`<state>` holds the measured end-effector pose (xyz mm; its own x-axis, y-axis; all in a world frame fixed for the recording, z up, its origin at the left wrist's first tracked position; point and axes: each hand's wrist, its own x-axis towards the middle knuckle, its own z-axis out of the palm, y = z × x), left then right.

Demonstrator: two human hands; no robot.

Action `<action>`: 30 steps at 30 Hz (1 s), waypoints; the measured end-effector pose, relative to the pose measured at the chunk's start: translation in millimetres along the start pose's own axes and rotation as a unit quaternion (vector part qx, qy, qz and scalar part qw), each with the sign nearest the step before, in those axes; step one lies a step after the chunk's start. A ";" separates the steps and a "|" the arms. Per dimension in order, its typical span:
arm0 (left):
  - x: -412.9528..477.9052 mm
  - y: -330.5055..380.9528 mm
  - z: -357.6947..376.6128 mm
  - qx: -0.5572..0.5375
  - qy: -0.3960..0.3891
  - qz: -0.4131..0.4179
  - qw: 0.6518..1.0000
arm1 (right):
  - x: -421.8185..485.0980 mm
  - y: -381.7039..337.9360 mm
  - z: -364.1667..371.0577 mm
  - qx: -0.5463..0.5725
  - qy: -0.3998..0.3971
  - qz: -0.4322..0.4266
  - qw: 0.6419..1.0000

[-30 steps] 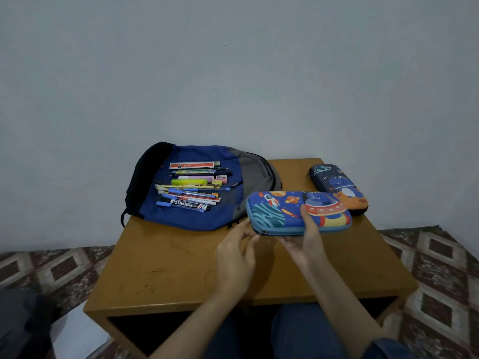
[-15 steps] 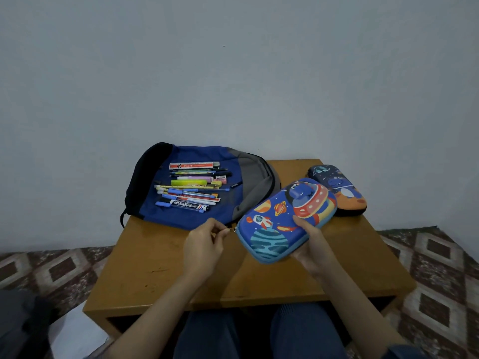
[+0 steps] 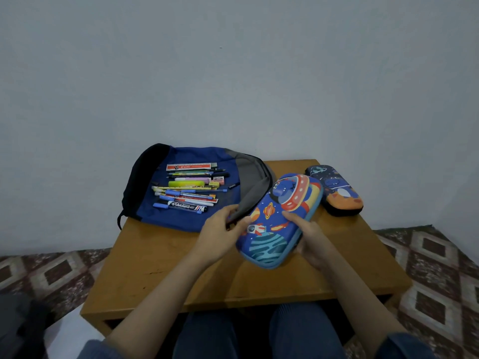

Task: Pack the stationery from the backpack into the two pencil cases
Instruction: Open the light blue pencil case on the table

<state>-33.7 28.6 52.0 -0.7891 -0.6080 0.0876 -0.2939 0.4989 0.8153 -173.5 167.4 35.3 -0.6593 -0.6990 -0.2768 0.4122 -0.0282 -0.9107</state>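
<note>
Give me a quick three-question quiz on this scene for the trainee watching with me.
1. Which hands hold the blue pencil case?
2. True or false: the dark pencil case lies on the table, and neither hand touches it.
3. Where does the stationery lie? A: inside the blue pencil case. B: on top of the backpack. C: inside the dark pencil case.

Key
1. Both: the left hand at its left edge, the right hand at its right edge.
2. True.
3. B.

Both forearms reach forward; left hand (image 3: 220, 230) and right hand (image 3: 309, 238) grip, fingers (image 3: 290, 216) curled.
</note>
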 end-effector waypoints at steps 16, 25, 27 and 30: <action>-2.3 10.2 30.1 -0.167 -0.099 -0.104 0.975 | -5.9 7.1 18.6 -0.149 -0.022 0.021 0.988; -10.2 -16.3 12.5 -0.367 -0.109 -0.206 0.900 | 0.7 16.2 -0.6 -0.163 0.026 0.012 0.986; -12.7 -24.2 7.6 -0.431 -0.073 -0.208 0.875 | 4.4 18.4 -7.9 -0.170 0.058 0.013 0.984; -11.0 -34.5 2.7 -0.417 -0.022 -0.219 0.882 | 8.6 22.6 -18.1 -0.181 0.079 0.017 0.980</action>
<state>-16.4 19.7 21.4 -0.7244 -0.5950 -0.3481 -0.0915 -0.4175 0.9040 -181.2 173.7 6.8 -0.7506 -0.5746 -0.3262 0.2033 0.2689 -0.9415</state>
